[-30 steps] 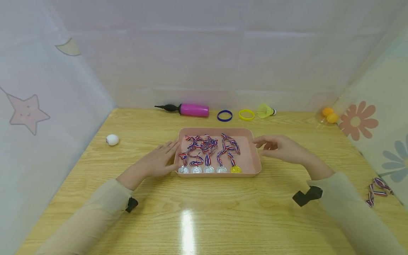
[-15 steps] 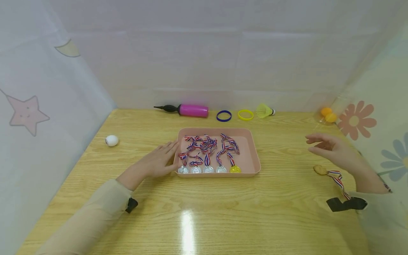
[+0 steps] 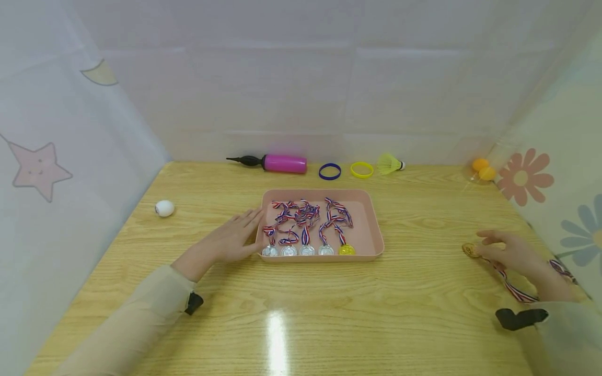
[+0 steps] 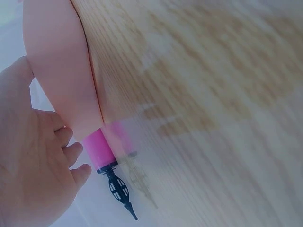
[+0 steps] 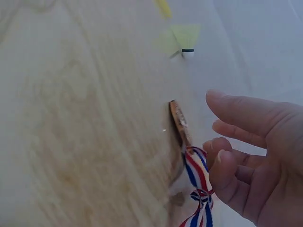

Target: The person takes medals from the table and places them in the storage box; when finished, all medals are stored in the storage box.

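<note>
My left hand [image 3: 230,240] rests against the left wall of a pink tray [image 3: 367,230], fingers extended. In the left wrist view its fingers touch the tray's outer side [image 4: 64,61]. Inside, several silver medals [image 3: 307,251] and one gold medal [image 3: 347,250] stand in a row along the front, their striped ribbons bunched behind. On the right, my right hand [image 3: 510,256] hovers over a bronze-coloured medal [image 3: 469,250]. The right wrist view shows the medal's red, white and blue ribbon [image 5: 201,182] beside loosely bent fingers, with the thumb apart; nothing is gripped.
Along the back lie a pink hand pump [image 3: 284,163], a navy wristband [image 3: 330,178], a yellow wristband [image 3: 361,176], a shuttlecock [image 3: 389,164] and orange balls [image 3: 481,165]. A white ball [image 3: 164,208] sits left. Another striped ribbon [image 3: 562,269] lies at the right edge.
My right hand has left the tray's right side, swung right, then come down nearer me over the bronze-coloured medal. My left hand has stayed at the tray.
</note>
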`<state>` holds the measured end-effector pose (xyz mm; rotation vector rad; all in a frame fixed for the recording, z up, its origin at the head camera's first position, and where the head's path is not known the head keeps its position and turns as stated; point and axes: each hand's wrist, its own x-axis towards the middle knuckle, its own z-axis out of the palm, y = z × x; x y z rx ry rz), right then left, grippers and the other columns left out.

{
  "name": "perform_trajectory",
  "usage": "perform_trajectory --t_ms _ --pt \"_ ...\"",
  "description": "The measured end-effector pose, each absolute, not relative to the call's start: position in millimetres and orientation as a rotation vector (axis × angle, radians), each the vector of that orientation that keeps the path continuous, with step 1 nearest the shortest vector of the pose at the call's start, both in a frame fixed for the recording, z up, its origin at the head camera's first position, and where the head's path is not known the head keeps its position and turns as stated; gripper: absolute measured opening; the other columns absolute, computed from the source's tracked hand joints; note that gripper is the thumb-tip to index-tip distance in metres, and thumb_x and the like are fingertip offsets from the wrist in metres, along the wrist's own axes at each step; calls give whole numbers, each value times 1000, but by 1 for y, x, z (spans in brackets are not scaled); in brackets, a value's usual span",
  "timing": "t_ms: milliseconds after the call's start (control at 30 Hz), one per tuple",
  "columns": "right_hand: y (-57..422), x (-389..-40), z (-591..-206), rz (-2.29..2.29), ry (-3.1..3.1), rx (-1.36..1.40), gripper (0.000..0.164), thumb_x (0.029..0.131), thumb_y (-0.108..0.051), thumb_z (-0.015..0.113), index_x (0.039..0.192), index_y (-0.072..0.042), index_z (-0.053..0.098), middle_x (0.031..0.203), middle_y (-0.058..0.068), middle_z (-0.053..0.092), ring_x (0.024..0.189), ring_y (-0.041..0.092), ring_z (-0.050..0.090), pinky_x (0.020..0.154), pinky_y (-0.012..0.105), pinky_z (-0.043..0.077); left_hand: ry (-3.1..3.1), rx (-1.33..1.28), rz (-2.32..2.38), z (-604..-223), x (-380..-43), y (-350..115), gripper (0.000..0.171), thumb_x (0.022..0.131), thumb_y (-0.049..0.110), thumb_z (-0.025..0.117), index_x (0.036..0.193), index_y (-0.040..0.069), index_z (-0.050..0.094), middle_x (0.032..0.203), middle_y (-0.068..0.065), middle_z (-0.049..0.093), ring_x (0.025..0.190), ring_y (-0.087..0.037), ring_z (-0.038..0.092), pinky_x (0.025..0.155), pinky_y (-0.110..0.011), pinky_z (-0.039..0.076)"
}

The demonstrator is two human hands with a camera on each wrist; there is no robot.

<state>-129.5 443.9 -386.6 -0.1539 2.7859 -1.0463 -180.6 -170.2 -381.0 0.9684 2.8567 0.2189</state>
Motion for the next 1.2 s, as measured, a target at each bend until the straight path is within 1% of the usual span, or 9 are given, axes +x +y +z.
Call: perform_trajectory --t_ms 133,300,367,500,700,900,967,1100,1200 --pt "442 -129 -398 -1050 2737 -58 60 91 -25 59 129 14 35 112 35 43 60 20 57 52 32 53 2859 975 217 -381 -180 -170 79 93 48 43 145 -3 14 150 -19 12 135 -36 15 108 -50 16" --pt "440 -131 -399 -916 2792 -75 54 90 -26 61 120 16 43 98 23 53 70 21 57 57 32 51 2861 974 219 -380 -180 -170 79 93 48 43 145 -3 14 150 -20 13 135 -36 15 108 -50 16" --pt "439 -132 -398 -829 2837 -92 53 90 -29 61 117 14 47 95 18 56 76 27 57 61 36 50 2861 971 217 -381 -180 -170 79 93 48 43 145 -3 14 150 -20 13 135 -37 15 108 -50 16" --pt "438 -132 -397 -735 2912 -133 45 90 -27 61 110 12 55 92 16 59 87 39 55 68 45 48 2857 964 216 -381 -180 -170 79 93 49 42 146 -3 13 150 -20 12 135 -36 15 108 -50 15" --pt "434 -129 -390 -932 2831 -91 33 95 -20 52 109 10 55 77 11 57 64 23 54 55 32 49 2857 967 229 -380 -179 -170 79 93 48 43 145 -3 13 150 -20 13 135 -37 15 108 -50 15" --pt "433 -127 -380 -1276 2641 15 38 98 -20 47 113 15 46 87 14 61 71 18 63 63 34 56 2859 972 240 -378 -178 -169 78 93 46 44 145 -3 14 149 -21 14 135 -37 15 108 -50 16" --pt "433 -127 -377 -1370 2591 31 33 98 -20 47 111 11 48 89 13 61 73 17 64 64 36 56 2858 973 237 -378 -178 -170 78 93 47 44 145 -3 14 149 -21 13 135 -37 15 108 -50 15" --pt "435 -126 -375 -1555 2449 65 16 97 -22 47 105 -9 53 94 1 60 77 16 66 67 40 55 2857 972 235 -379 -179 -170 79 93 47 44 145 -3 14 150 -20 13 135 -37 14 108 -50 15" --pt "435 -126 -375 -1632 2364 72 19 98 -25 43 106 -9 47 96 0 58 81 21 67 70 43 54 2857 974 236 -379 -179 -170 79 93 48 44 145 -3 14 150 -20 13 135 -37 15 108 -50 15"
